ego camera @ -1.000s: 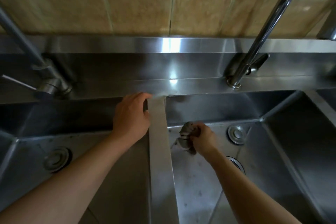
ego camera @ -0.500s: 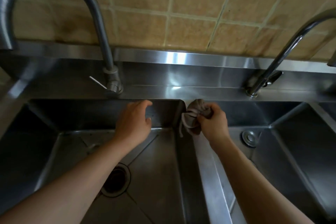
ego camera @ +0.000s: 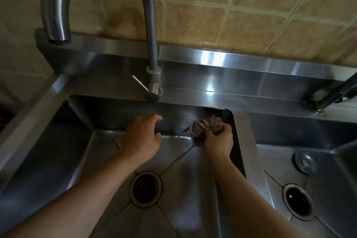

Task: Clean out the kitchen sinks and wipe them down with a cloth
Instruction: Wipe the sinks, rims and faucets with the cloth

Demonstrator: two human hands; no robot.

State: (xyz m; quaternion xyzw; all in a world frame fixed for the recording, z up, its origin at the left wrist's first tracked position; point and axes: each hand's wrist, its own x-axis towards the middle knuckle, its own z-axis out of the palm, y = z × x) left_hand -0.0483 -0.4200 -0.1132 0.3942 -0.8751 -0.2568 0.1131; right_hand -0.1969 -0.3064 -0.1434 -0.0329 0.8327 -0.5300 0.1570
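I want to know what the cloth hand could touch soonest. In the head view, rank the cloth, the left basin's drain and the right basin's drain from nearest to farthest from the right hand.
From the right hand:
1. Cloth, gripped in it.
2. Left basin's drain, below-left.
3. Right basin's drain, across the divider.

Counts at the steel sink unit

Two basins: left sink [ego camera: 48, 160] and right sink [ego camera: 328, 141]. Two faucets: gooseneck faucet [ego camera: 150, 25] and a second faucet [ego camera: 328, 96], partly cut off at the right edge. Two open drain holes [ego camera: 145, 189] [ego camera: 297, 201], one round overflow cap [ego camera: 305, 162], one lever handle [ego camera: 140, 82], one crumpled grey cloth [ego camera: 202, 127], two hands [ego camera: 142, 137] [ego camera: 219, 141].
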